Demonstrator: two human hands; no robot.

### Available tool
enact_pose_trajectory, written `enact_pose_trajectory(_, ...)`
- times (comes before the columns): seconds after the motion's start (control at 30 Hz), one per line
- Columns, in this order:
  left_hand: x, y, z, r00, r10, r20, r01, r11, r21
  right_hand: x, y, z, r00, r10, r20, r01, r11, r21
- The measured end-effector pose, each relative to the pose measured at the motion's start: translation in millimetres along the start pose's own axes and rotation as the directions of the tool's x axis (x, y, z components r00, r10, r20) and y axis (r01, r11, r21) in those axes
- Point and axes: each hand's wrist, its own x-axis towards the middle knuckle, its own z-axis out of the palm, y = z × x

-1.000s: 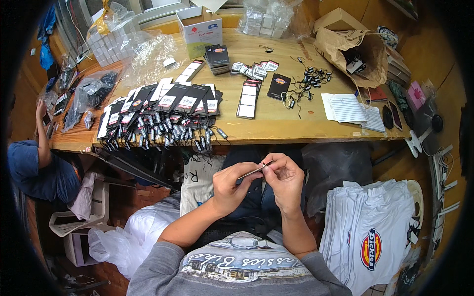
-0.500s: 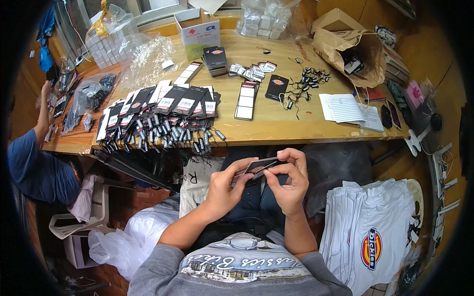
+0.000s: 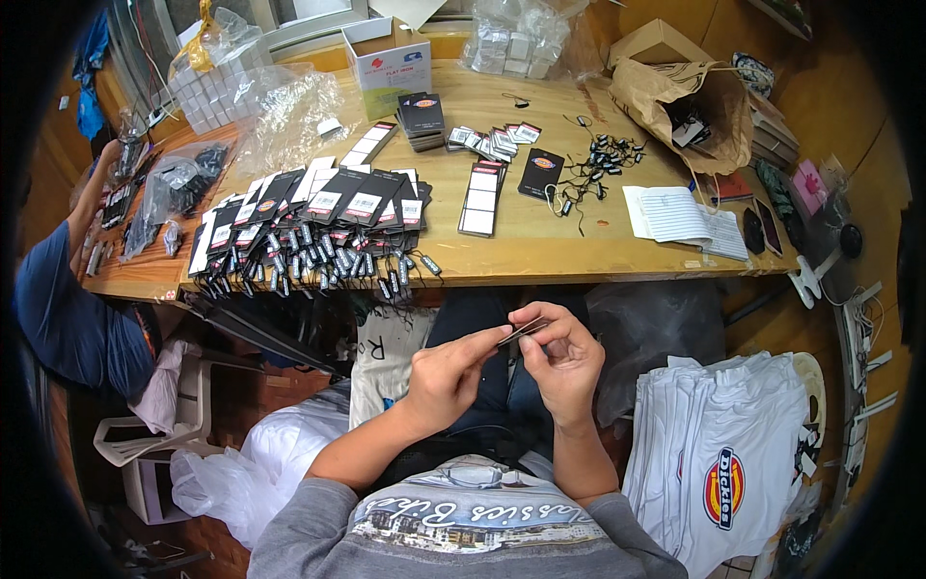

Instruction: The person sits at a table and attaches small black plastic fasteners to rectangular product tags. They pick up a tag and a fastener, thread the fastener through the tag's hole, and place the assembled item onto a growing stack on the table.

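Above my lap, my left hand [image 3: 446,378] and my right hand [image 3: 564,365] pinch dark hang tags [image 3: 522,332] between them. The tags are seen nearly edge-on, so their faces and exact number cannot be made out. Beyond my hands on the wooden table [image 3: 579,253] lies a big fanned pile of black hang tags [image 3: 323,205] with strings and small fasteners over the table's edge. A strip of white labels [image 3: 479,200], a single black tag [image 3: 541,172] and a tangle of black string fasteners [image 3: 608,154] lie further right.
Behind stand a stack of black tags [image 3: 422,120] and a white carton [image 3: 391,69]. Right of them are a brown paper bag [image 3: 675,101] and an open notebook [image 3: 675,214]. Folded white shirts [image 3: 719,434] are stacked at my right. Another person [image 3: 82,299] works at far left.
The tags in my hands have tilted from showing their faces to nearly edge-on. My left fingers have stretched forward along them. At far left, the other person's arm has moved.
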Motion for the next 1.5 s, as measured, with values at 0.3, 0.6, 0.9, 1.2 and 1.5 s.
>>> enact_pose_trajectory(0.3,-1,-6,-2,0.998,0.0,0.07,0.0,1.0,-0.002,1,-2,-10,0.993,0.068,0.098,-0.064,0.997,-0.049)
enact_pose_trajectory(0.6,5,-3,0,0.97,0.228,0.083,-0.24,0.953,0.185,2,-9,-8,0.994,0.096,0.051,-0.092,0.993,-0.072)
enact_pose_trajectory(0.9,4,-1,-4,0.968,-0.241,0.071,0.251,0.944,-0.215,3,-3,-11,0.982,-0.111,0.155,0.155,0.937,-0.313)
enact_pose_trajectory(1.2,3,2,-5,0.977,-0.185,-0.11,0.146,0.945,-0.293,4,-14,4,0.959,-0.246,0.143,0.285,0.802,-0.525)
enact_pose_trajectory(1.5,2,8,-8,0.994,-0.026,-0.108,0.006,0.984,-0.181,-3,-11,9,0.965,-0.253,0.065,0.255,0.853,-0.456)
